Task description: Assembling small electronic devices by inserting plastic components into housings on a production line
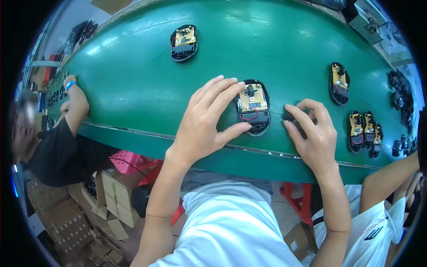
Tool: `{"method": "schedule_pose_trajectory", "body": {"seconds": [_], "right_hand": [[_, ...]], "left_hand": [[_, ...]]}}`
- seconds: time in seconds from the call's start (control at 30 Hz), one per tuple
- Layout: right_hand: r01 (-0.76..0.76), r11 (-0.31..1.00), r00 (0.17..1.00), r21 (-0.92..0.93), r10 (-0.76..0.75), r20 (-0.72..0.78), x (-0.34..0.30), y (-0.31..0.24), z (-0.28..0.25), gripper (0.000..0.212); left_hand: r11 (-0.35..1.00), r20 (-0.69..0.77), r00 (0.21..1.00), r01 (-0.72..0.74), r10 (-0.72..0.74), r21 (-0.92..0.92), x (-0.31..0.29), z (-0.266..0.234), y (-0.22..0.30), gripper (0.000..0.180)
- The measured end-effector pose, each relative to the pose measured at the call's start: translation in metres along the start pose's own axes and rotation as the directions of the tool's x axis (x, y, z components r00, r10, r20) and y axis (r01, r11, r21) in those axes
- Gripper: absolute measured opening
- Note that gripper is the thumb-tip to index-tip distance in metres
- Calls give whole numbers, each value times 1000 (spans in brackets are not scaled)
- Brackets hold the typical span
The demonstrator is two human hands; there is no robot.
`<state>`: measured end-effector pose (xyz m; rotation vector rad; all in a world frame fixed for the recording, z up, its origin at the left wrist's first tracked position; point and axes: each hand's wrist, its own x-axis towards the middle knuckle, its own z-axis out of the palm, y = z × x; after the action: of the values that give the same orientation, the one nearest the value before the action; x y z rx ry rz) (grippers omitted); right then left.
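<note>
A computer mouse with its top cover off (252, 107) lies on the green table in front of me. Its black shell shows a tan circuit board, a scroll wheel and a red wire. Along the mouse's left side is my left hand (207, 113), fingers stretched and thumb spread. The index fingertip reaches the mouse's upper left edge and the thumb tip its lower left edge. To the right, apart from the mouse, my right hand (313, 131) hovers with bent fingers, thumb and index apart. A dark patch shows between them; I cannot tell whether it is shadow or a small part.
Other uncovered mice lie on the green table (129, 89): one far left (183, 43), one to the right (340, 83), and a close group (356, 131) near the right edge. Dark parts (401, 95) pile farther right. A co-worker's arm (78, 102) rests at left; another person sits at right.
</note>
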<state>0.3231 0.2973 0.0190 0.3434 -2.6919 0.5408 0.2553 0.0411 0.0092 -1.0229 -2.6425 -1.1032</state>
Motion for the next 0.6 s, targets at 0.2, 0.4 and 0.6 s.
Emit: {"method": "schedule_pose_trajectory", "body": {"seconds": [0.2,0.4,0.6], "right_hand": [[-41,999,998,32,43,-37,0,1,3,30],[-67,995,997,72,70,-42,-3,2,7,30],[-77,995,996,66,80,-43,-5,4,6,28]], "left_hand": [[976,85,992,-109,94,188,18,0,0,61],[996,31,999,-46,44,80,16,6,-4,61],[988,25,998,-54,51,148,18,7,-3,63]]}}
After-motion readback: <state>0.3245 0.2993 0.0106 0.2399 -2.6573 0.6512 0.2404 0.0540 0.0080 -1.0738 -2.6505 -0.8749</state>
